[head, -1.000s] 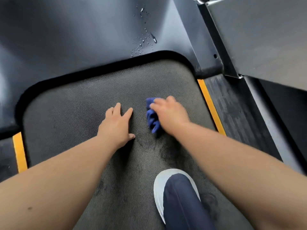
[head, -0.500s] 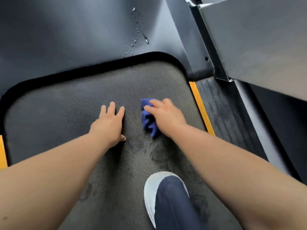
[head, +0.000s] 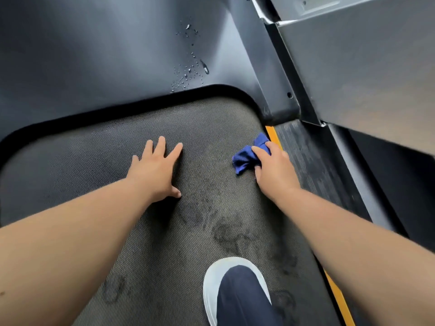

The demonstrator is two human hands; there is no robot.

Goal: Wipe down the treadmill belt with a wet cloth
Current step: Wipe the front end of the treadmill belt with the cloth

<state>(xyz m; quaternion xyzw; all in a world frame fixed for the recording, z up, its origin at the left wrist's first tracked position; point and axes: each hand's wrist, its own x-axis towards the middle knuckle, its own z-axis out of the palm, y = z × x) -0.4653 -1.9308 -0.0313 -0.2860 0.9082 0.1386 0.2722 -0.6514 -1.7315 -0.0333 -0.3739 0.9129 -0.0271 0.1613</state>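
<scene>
In the middle left of the frame, the left hand lay flat on the belt. Its fingers were straight and spread a little, and it held nothing. The grey belt filled the middle and bottom of the frame, under the dark cover at the top. Water drops sat on the cover, top middle. At the bottom middle, a white shoe stood on the belt, with a dark blue trouser leg over it. Dark wet marks showed on the belt near the shoe. Right of the middle, the right hand held the blue cloth, with fingers and thumb curled round it. The cloth was bunched up and touched the belt at its right edge, just beside the yellow strip.

To do this wipe well, the person would likely need to press the cloth flatter, so more of it met the belt. Long straight rows from edge to edge would help. The left hand could keep the belt from sliding. The far left part showed no wet marks, so it probably needed a wipe too.

There were two hands, one cloth, one belt, one shoe and one yellow strip, seen in two bits.
</scene>
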